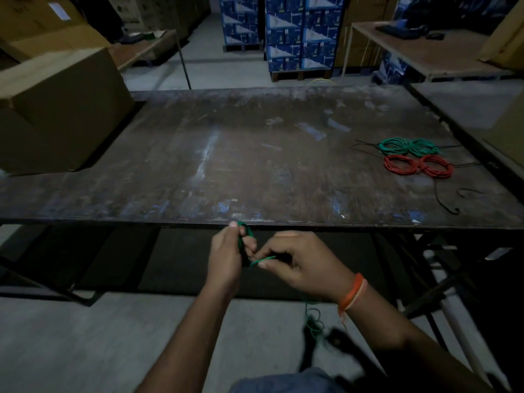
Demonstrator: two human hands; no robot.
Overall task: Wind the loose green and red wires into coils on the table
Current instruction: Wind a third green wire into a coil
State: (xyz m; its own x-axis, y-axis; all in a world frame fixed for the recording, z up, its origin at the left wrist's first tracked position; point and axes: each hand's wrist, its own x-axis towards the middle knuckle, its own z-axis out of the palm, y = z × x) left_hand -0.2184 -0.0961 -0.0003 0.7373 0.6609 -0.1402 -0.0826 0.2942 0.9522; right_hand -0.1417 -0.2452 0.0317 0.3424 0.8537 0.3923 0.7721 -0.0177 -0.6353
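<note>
My left hand (226, 255) is closed around a small loop of green wire (246, 232), held just in front of the table's near edge. My right hand (300, 259) pinches a strand of the same green wire (262, 261) close to the left fingers. The wire's loose tail (313, 321) curls down below my right wrist toward the floor. On the dark worn table (226, 165), at the right, lie two green coils (408, 146) side by side and two red coils (418, 165) just in front of them.
Thin black ties (445, 204) lie beside the coils on the right. A large cardboard box (56, 109) stands on the table's left end. Other tables and stacked blue cartons (297, 32) stand behind. Grey floor lies below me.
</note>
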